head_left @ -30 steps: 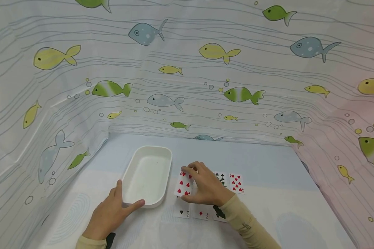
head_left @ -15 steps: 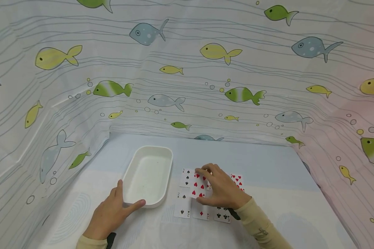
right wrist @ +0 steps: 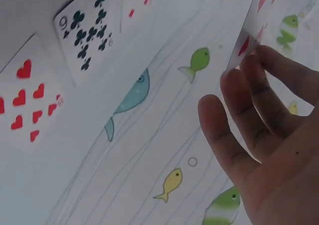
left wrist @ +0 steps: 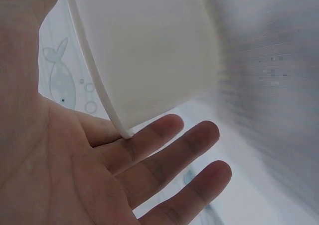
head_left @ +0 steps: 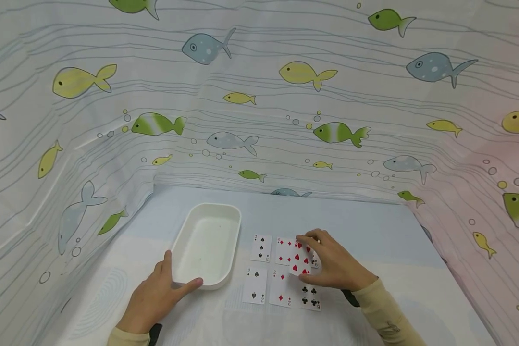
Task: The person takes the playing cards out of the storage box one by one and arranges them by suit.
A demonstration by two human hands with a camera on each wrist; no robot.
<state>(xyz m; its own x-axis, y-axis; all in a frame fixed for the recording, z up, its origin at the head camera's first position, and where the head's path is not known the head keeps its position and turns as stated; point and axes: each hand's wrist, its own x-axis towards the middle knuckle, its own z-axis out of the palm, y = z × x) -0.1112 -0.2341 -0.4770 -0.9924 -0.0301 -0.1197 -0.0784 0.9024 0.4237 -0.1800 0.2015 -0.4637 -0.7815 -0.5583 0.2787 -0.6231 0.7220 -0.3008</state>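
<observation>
My right hand (head_left: 335, 264) pinches a six of hearts playing card (head_left: 300, 258) between fingertips and thumb, just above the laid-out cards. Under it, a clubs card (head_left: 311, 300) is partly covered, as is a four of diamonds (head_left: 282, 251). Left of these lie a three of spades (head_left: 261, 248), a two of spades (head_left: 255, 286) and a two of diamonds (head_left: 279, 288). The right wrist view also shows a nine of clubs (right wrist: 89, 30) and another hearts card (right wrist: 30, 98). My left hand (head_left: 153, 293) rests at the near-left corner of a white tray (head_left: 203, 247), fingers fairly straight, thumb on its rim.
A pale blue and white cloth (head_left: 359, 226) covers the table. Behind and beside it rises a curtain (head_left: 268, 139) printed with fish. The tray stands left of the cards.
My right hand has moved to the right with the six of hearts, uncovering the three of spades and then the four of diamonds. The left hand has stayed at the tray.
</observation>
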